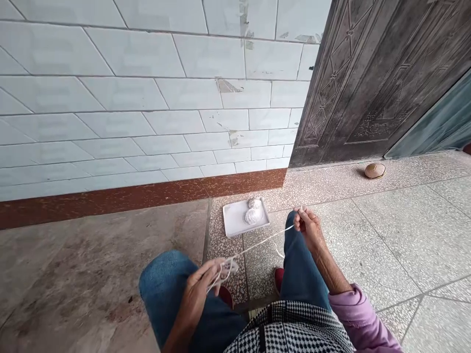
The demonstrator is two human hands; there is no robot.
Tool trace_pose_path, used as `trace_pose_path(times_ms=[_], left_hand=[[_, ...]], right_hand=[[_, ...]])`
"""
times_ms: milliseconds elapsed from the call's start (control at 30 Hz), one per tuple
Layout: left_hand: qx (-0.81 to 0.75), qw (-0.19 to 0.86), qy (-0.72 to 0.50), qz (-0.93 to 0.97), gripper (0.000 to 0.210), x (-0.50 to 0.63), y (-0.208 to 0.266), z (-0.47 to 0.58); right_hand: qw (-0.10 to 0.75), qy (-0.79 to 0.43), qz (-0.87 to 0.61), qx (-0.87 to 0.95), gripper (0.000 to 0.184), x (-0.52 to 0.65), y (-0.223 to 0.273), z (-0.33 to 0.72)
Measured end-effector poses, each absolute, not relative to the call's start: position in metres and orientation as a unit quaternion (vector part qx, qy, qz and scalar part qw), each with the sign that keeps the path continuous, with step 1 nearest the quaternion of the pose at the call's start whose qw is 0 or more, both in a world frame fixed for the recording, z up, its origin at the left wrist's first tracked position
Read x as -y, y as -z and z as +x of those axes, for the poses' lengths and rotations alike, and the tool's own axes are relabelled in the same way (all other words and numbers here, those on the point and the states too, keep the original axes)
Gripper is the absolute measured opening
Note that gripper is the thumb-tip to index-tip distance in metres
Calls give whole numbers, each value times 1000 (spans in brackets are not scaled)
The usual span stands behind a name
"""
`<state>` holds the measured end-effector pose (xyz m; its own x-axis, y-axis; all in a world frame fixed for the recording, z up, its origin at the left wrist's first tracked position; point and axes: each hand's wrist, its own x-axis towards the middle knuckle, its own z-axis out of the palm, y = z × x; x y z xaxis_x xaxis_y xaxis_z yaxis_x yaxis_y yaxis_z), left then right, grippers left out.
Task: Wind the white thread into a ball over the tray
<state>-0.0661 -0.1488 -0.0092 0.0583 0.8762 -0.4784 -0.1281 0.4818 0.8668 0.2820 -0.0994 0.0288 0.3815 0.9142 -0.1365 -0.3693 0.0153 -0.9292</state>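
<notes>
My left hand (200, 287) is closed around loose loops of white string above my left thigh. From those loops the white string (262, 241) runs up and to the right in a nearly straight line. At its other end my right hand (308, 225) pinches it between thumb and fingers, over my right knee. A slack length of the string hangs below, beside my right shin. On the floor ahead, a white tray (231, 220) holds a larger ball of white string (252, 216) and a smaller white ball (254, 203).
A white tiled wall (154, 98) with a reddish-brown base strip stands in front. To the right is a dark carved door (353, 93). A round tan object (375, 170) lies on the speckled floor near it. My knees and red shoes frame the space below my hands.
</notes>
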Motion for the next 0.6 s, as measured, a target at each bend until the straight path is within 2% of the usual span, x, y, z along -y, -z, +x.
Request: trace_pose_path(times_ms=[267, 400, 600], left_hand=[[-530, 519, -584, 329, 61, 109, -26, -64], [-514, 493, -623, 322, 54, 94, -34, -72], [-590, 405, -653, 247, 39, 92, -30, -111]], right_hand=[[657, -478, -504, 293, 37, 84, -31, 279], [660, -481, -494, 297, 35, 73, -27, 277], [669, -459, -527, 253, 24, 71, -5, 296]])
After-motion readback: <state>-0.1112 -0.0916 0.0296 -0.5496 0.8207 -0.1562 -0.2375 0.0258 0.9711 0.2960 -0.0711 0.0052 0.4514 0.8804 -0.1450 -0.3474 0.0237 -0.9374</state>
